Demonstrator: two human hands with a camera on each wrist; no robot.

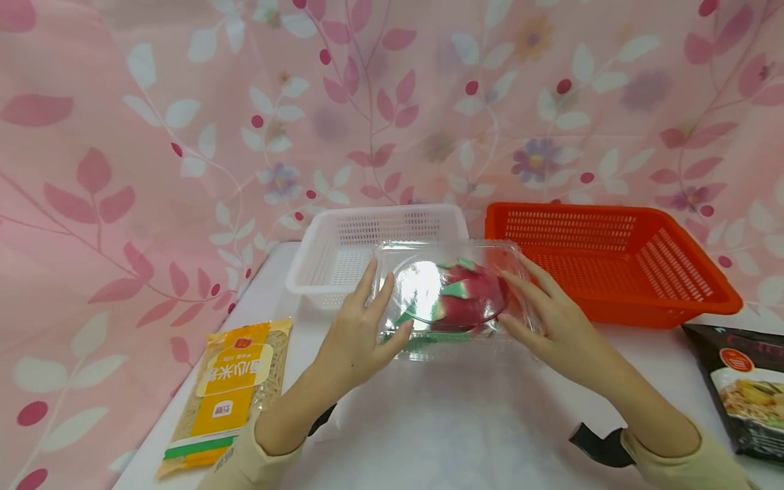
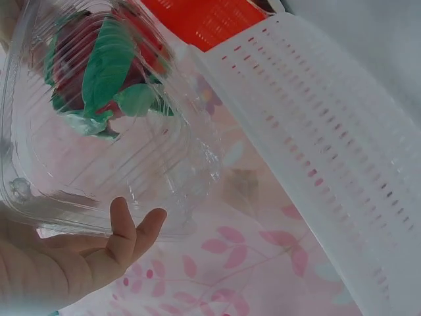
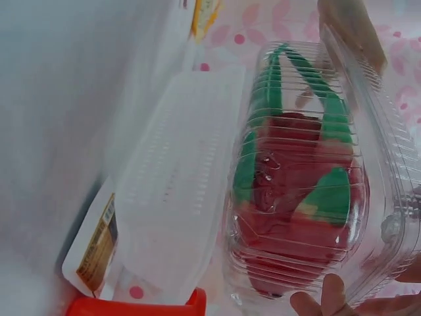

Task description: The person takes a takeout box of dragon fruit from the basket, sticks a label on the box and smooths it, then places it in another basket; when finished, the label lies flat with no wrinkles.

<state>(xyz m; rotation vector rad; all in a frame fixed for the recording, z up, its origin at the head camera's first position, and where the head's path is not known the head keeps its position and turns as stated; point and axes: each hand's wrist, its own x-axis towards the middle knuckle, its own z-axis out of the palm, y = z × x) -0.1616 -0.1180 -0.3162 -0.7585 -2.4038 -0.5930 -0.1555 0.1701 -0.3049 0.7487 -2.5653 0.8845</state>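
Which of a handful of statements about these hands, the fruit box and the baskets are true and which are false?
1. Both hands touch the clear box. True.
2. The clear box holds a banana. False: it holds a red fruit with green tips.
3. The white basket stands left of the orange basket. True.
4. The yellow noodle packet lies inside the white basket. False: it lies on the table, near the left hand.
5. The right hand grips the dark packet. False: it rests on the clear box.
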